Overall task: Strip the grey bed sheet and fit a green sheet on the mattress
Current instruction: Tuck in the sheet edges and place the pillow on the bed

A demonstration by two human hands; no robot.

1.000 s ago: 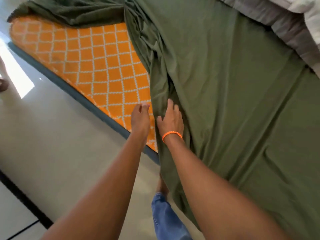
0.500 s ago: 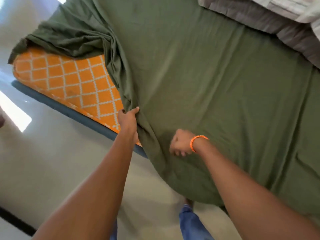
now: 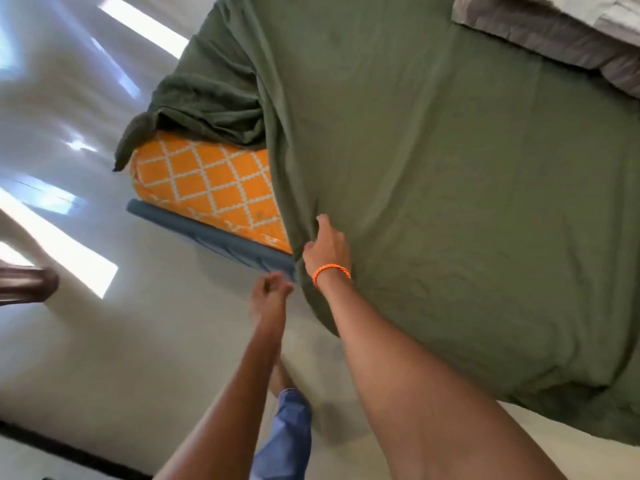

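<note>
Head view: at the left of the orange mattress with the white diamond pattern (image 3: 211,181) lies the glossy pale floor (image 3: 86,341). Just below the mattress's near edge, the left hand (image 3: 270,289) is clenched, beside the sheet's hem; whether it pinches cloth I cannot tell. To its right, the right hand (image 3: 325,247), with an orange braided wristband (image 3: 330,271), grips a fold of the olive-green cotton sheet (image 3: 450,202), which covers the mattress rightward. A grey bedding heap (image 3: 554,39) sits at the far right corner.
</note>
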